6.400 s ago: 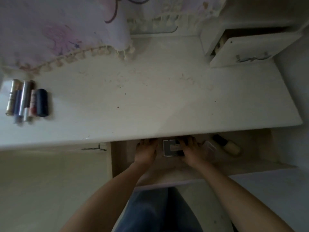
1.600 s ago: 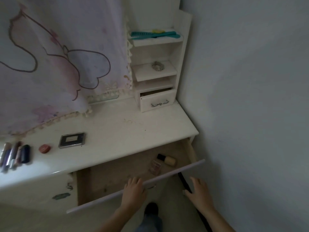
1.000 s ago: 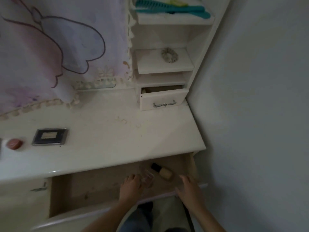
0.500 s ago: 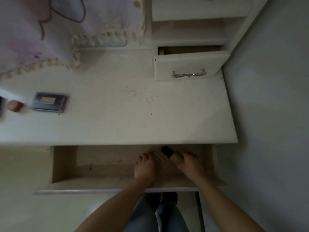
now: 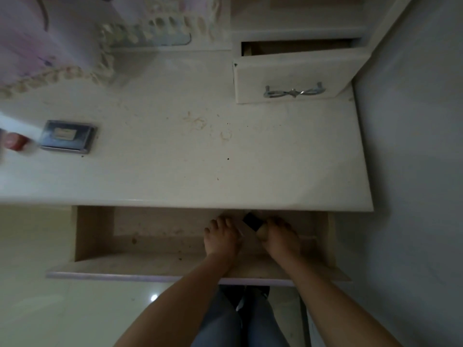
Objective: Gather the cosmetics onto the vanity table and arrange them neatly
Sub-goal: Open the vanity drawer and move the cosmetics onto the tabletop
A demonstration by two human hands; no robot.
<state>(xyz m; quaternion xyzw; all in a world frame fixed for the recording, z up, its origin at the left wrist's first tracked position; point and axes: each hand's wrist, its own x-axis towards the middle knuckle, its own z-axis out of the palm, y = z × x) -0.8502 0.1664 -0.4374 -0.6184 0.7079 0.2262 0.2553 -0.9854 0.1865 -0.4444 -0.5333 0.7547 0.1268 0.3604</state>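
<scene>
Both hands are down in the open drawer (image 5: 175,270), right under the front lip of the bench (image 5: 225,171). The bottle (image 5: 252,221) lies slantwise on the drawer floor between them, its black cap pointing back and left toward the bench edge and its pale body running into the right hand (image 5: 280,239). That grip looks clamped round the body, fingers curled over it. The left hand (image 5: 220,236) lies just beside the cap with its fingers reaching forward; I can't tell whether that grip has anything in it. The compact (image 5: 67,136) and a small red pot (image 5: 13,144) sit far left on the bench, well apart from the drawer. So I'd guess the bottle must come toward the person to clear the overhang, then travel left, across the left arm.
</scene>
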